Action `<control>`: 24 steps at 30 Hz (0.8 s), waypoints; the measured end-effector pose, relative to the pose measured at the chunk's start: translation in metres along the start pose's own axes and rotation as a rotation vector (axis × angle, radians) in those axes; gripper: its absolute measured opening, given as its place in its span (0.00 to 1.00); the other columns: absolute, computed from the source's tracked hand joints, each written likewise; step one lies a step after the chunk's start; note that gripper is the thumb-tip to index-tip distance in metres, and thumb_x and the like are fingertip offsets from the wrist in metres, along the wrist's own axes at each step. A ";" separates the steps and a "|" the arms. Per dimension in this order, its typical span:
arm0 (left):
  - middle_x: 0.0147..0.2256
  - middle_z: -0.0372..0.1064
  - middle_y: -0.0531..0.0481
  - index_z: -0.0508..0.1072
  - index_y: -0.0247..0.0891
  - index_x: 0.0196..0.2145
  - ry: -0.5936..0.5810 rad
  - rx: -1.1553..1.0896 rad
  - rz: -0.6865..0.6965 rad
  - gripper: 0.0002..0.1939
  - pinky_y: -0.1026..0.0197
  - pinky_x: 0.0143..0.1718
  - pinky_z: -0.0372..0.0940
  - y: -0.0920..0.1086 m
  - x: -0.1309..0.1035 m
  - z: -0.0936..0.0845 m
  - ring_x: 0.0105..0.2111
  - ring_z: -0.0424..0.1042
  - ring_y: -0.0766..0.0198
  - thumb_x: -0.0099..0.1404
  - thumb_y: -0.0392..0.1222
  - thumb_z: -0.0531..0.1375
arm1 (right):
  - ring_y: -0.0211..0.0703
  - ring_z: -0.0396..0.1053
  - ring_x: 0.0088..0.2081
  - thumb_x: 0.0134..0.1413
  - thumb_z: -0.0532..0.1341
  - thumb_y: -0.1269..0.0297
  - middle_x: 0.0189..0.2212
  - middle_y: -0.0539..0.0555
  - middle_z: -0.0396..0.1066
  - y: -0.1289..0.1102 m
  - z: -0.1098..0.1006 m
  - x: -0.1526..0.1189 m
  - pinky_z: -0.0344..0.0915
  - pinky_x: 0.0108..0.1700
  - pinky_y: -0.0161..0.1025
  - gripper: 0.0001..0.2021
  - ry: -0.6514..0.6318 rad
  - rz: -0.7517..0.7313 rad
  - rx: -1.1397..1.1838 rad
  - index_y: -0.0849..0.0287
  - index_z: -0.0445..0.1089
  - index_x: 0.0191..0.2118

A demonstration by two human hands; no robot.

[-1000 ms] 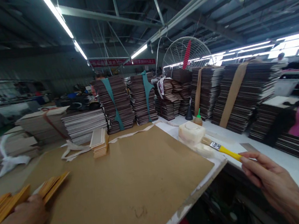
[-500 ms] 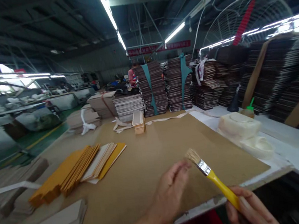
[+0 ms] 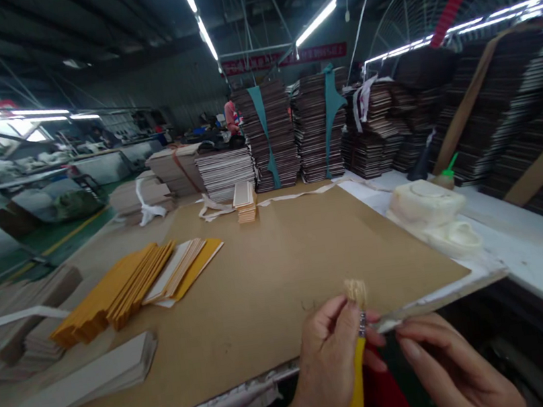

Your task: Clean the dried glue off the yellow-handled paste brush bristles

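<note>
My left hand (image 3: 328, 349) is closed around a brush with a yellow handle (image 3: 358, 385), near its metal band, with the pale bristles (image 3: 356, 291) pointing up. Close beside it on the right is my right hand (image 3: 451, 353), its thumb and forefinger pinched on a small whitish piece (image 3: 388, 323) that reaches toward the brush. What that piece is cannot be made out. Both hands are at the near edge of the brown board (image 3: 271, 277).
Yellow and white strips (image 3: 132, 285) and grey pieces (image 3: 89, 381) lie at left. A small stack (image 3: 244, 200) stands at the back, before tall dark stacks (image 3: 270, 137). A cream container (image 3: 427, 206) and green-tipped bottle (image 3: 445, 177) stand right. A person (image 3: 231, 116) is far behind.
The brush has passed from my right hand into my left hand and now stands more upright. My right hand now pinches a small whitish piece. The view has tilted down slightly.
</note>
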State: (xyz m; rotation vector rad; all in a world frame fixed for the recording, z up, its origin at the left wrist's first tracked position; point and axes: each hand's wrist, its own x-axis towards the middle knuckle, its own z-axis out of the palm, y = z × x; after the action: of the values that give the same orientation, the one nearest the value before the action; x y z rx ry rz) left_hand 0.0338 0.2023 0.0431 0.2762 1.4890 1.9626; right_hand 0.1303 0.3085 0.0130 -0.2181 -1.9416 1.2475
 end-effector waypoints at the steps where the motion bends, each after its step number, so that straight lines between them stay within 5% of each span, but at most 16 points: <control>1: 0.24 0.70 0.49 0.75 0.36 0.33 -0.044 0.025 -0.017 0.21 0.67 0.18 0.61 0.000 -0.002 0.001 0.16 0.66 0.70 0.60 0.59 0.61 | 0.46 0.74 0.37 0.57 0.61 0.67 0.36 0.55 0.75 -0.004 -0.004 0.007 0.73 0.38 0.38 0.06 -0.040 -0.078 -0.042 0.52 0.74 0.38; 9: 0.24 0.68 0.51 0.77 0.40 0.41 -0.131 0.220 -0.038 0.20 0.66 0.17 0.60 0.002 -0.009 0.005 0.17 0.66 0.69 0.63 0.58 0.58 | 0.42 0.73 0.36 0.58 0.59 0.76 0.34 0.55 0.74 -0.010 -0.004 0.033 0.72 0.37 0.36 0.10 -0.085 -0.357 -0.266 0.57 0.71 0.43; 24: 0.24 0.66 0.53 0.74 0.35 0.39 -0.214 0.410 -0.021 0.19 0.70 0.17 0.57 0.003 -0.007 0.007 0.16 0.64 0.72 0.69 0.52 0.52 | 0.41 0.73 0.30 0.57 0.58 0.77 0.28 0.54 0.74 0.000 -0.009 0.034 0.69 0.34 0.38 0.06 -0.098 -0.503 -0.544 0.60 0.69 0.35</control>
State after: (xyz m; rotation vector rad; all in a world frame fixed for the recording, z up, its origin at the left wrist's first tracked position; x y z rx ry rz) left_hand 0.0417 0.2034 0.0499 0.6228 1.7284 1.5407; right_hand 0.1140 0.3323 0.0322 0.0635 -2.2063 0.4012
